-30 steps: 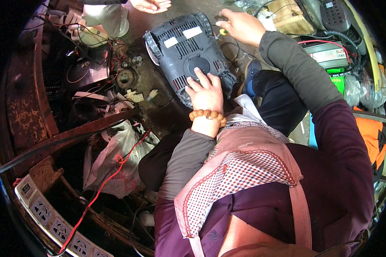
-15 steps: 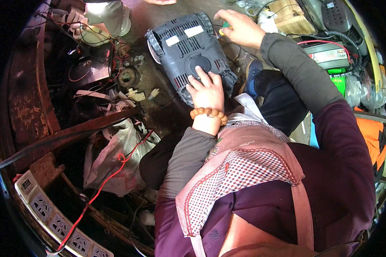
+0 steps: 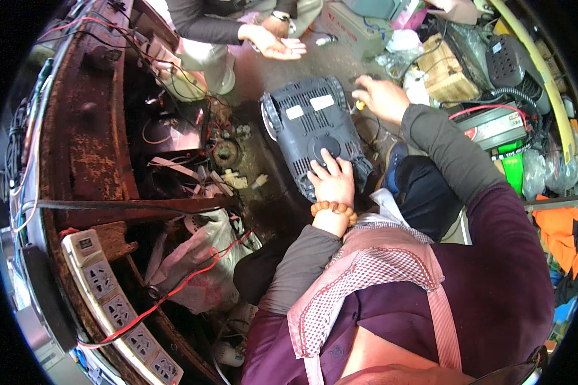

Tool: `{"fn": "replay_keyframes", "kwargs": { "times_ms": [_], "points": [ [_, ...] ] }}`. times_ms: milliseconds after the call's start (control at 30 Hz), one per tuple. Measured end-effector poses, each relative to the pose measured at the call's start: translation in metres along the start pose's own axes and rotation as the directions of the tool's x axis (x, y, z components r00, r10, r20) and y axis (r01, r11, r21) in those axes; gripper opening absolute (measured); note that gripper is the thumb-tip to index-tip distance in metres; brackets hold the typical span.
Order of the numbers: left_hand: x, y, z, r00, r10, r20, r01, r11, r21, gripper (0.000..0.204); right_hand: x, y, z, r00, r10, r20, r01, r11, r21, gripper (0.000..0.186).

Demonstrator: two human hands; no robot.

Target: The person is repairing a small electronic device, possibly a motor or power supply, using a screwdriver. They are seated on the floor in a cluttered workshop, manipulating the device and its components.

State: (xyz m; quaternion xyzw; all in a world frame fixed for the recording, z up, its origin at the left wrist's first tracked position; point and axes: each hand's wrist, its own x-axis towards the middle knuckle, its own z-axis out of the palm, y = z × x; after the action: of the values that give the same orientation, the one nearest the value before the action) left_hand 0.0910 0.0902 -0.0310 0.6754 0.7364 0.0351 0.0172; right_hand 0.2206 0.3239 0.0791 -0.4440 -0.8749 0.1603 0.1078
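A dark grey plastic appliance housing (image 3: 311, 131) with slotted vents, two white labels and a round cap lies on the floor in front of me. It looks like a vacuum cleaner body, but I cannot be sure. My left hand (image 3: 334, 183) rests on its near end, fingers spread, fingertips by the round cap. At the right side of the housing, my right hand (image 3: 382, 99) is closed around a small yellow-handled screwdriver (image 3: 360, 104). Its tip points toward the housing's side; whether it touches is too small to tell.
Across from me, another person's open hand (image 3: 276, 45) reaches in. Loose parts and a metal ring (image 3: 225, 153) lie left of the housing. A white power strip (image 3: 119, 308) with a red cable sits lower left. A wooden block (image 3: 446, 67) and a silver box (image 3: 494, 128) stand at the right.
The view has shifted, so the scene sits lower and further right, showing more of the other person. My left hand stays on the housing; my right hand keeps its hold beside it.
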Motion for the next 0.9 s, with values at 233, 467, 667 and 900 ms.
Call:
{"fn": "replay_keyframes", "kwargs": {
  "times_ms": [233, 467, 667, 900],
  "points": [
    [0.003, 0.000, -0.013, 0.994, -0.010, 0.111, 0.004, 0.999, 0.048, 0.044, 0.001, -0.022, -0.010, 0.994, 0.027, 0.107, -0.030, 0.999, 0.028, 0.047],
    [0.003, 0.000, -0.015, 0.992, -0.007, 0.125, 0.002, 0.999, 0.036, 0.044, -0.005, -0.004, 0.002, 0.994, -0.108, -0.012, 0.108, 0.989, 0.099, 0.043],
    [0.000, -0.004, -0.014, 0.998, 0.016, 0.066, -0.017, 1.000, 0.010, 0.043, -0.006, -0.019, -0.002, 1.000, 0.029, -0.009, -0.029, 0.998, -0.058, 0.039],
    [0.001, -0.002, -0.015, 0.999, 0.019, 0.048, -0.020, 1.000, 0.014, 0.042, 0.003, -0.012, 0.011, 0.997, 0.044, -0.060, -0.049, 0.996, -0.080, 0.045]
  ]
}}
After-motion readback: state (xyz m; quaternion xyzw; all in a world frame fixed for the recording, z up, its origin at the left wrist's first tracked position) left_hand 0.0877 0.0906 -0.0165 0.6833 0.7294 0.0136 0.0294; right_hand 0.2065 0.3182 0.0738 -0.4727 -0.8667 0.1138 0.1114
